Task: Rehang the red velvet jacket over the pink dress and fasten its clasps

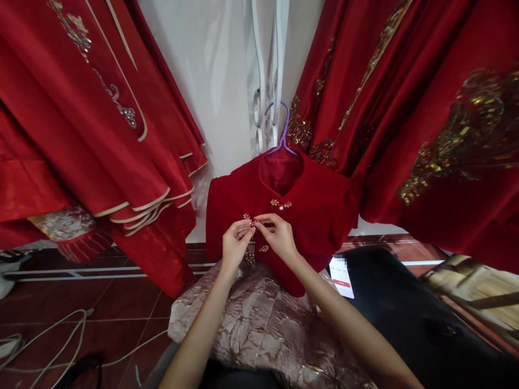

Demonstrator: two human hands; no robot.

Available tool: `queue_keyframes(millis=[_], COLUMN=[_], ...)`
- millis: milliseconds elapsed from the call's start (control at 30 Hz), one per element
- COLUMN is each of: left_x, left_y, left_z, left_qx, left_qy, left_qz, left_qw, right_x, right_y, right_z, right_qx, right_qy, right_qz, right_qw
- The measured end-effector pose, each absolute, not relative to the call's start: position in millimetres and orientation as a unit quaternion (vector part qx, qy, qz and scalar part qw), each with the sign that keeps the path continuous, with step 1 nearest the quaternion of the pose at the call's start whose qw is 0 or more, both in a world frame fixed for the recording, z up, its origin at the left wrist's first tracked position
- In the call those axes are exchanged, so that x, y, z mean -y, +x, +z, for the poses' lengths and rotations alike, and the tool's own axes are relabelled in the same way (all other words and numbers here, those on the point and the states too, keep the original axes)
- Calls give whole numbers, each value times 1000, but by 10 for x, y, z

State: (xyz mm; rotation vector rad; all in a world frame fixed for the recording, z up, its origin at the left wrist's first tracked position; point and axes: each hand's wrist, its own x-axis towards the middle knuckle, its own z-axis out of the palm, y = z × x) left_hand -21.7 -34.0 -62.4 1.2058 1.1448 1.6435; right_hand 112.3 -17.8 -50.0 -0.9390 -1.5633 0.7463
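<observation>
Carefully, a beaded fastening (pixel 255 222) was pinched between the fingertips of the left hand (pixel 236 242) and right hand (pixel 279 236), at the front of a red jacket (pixel 318 208) on a purple hanger (pixel 284 135), above crinkled pinkish cloth (pixel 255 319).

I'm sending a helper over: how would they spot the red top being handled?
Find the white wall between hanging red garments. Before it hangs the red top, jewelled fastenings down its front. Unlike its neighbours, it shows a neckline and purple hanger.
</observation>
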Motion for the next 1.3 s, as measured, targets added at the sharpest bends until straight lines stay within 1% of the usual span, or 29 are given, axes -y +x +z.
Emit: queue_keyframes(millis=[400, 567, 767, 867, 1000, 1133, 1200, 1300], left_x=[292, 266, 423, 550, 673, 707, 713, 733], left_y=[-288, -322, -318, -242, -50, 92, 115, 125], left_z=[-614, -580, -698, -923, -1270, -1427, -1419, -1373], left_qx=[-471, -455, -468, -490, -508, -508, -503, -496], left_qy=[486, 505, 470, 461, 467, 450, 452, 462], left_qz=[640, 628, 662, 655, 641, 643, 634, 616], left_qw=[365, 378, 349, 343, 336, 354, 375, 400], right_x=[202, 198, 328, 454, 552, 543, 531, 522], right_y=[1072, 1082, 1269, 1365, 1446, 1484, 1492, 1505], right_z=[-482, -455, -503, -639, -861, -1016, -1049, -1033], right_qx=[666, 668, 679, 686, 713, 736, 741, 734], right_qy=[-382, -381, -376, -428, -489, -506, -500, -493], right_qz=[305, 304, 359, 327, 263, 251, 257, 265], right_qw=[563, 562, 518, 488, 427, 375, 367, 384])
